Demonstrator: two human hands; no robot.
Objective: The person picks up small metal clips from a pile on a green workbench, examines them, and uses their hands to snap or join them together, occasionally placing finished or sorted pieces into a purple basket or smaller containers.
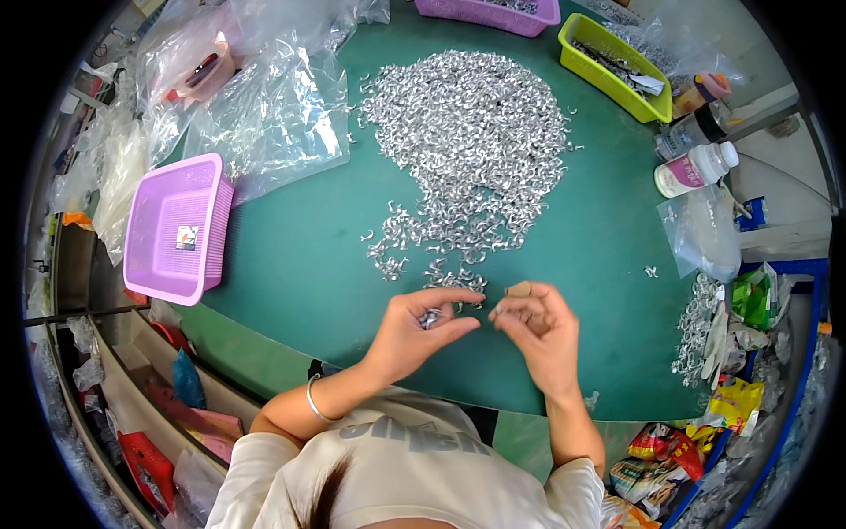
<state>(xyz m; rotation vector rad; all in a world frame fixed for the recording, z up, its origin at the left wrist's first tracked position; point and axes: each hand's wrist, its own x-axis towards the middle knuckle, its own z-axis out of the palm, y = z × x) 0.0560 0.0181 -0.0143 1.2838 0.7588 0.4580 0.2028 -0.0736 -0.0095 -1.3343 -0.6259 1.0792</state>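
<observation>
A large heap of small, silvery, curved metal pieces [476, 132] covers the middle of the green table, thinning out toward me. At its near end, my left hand [405, 331] is curled around a few of these pieces [430, 318], with its thumb and forefinger reaching to the right. Just across a narrow gap, my right hand [545, 339] is closed in a pinch, its fingertips facing the left ones. Something tiny and greyish shows at those tips, too small to make out. A tan cover [518, 289] sits on one right finger.
A purple basket [218, 238] stands at the left beside clear plastic bags [291, 123]. A yellow-green basket [652, 104], a white bottle [696, 169] and another purple basket [538, 22] line the far and right edges. More metal pieces [694, 331] lie at the right edge.
</observation>
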